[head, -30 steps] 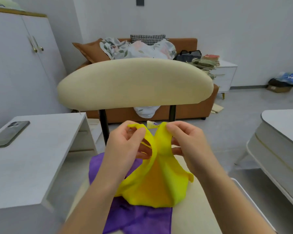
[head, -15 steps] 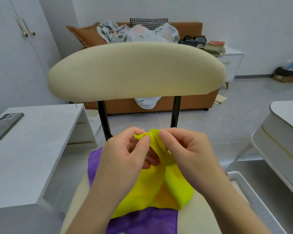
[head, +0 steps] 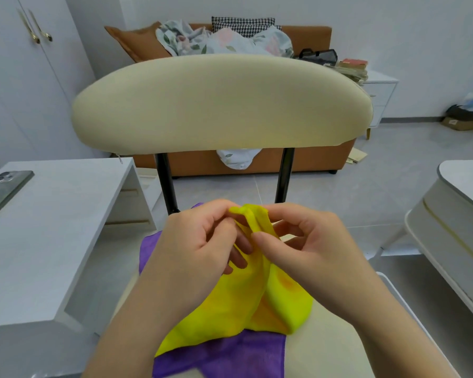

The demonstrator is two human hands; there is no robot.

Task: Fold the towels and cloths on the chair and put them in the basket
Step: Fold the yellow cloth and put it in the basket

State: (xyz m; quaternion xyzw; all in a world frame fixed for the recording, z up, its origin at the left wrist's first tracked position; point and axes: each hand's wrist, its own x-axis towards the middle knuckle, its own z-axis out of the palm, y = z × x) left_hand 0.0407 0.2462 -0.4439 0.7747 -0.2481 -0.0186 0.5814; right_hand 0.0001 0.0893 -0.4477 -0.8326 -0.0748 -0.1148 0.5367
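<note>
Far left: phone [head: 7, 190] lying flat on white table [head: 66, 219], close to the table's left edge.

Centre: cream chair [head: 221, 105], padded backrest upright on two black posts, seat toward the camera.

On the seat: purple cloth [head: 230, 356] spread flat, partly covered by the cloth above it.

Left hand [head: 200, 249]: closed in a pinch, thumb and fingertips gripping the raised top edge of yellow cloth [head: 241, 298], remaining fingers curled against the fabric.

Yellow cloth: gathered into a peak between both hands above the seat, lower part draped down onto the purple cloth and the seat cushion.

Right hand [head: 311, 246]: likewise pinching, thumb and forefinger clamped on the same raised edge, just beside the left-hand grip.

Lower right: white rim of basket [head: 402, 301] visible beside the chair seat, past the right forearm; contents hidden.

Far right: white round-cornered table [head: 464, 184], apart from the chair.
</note>
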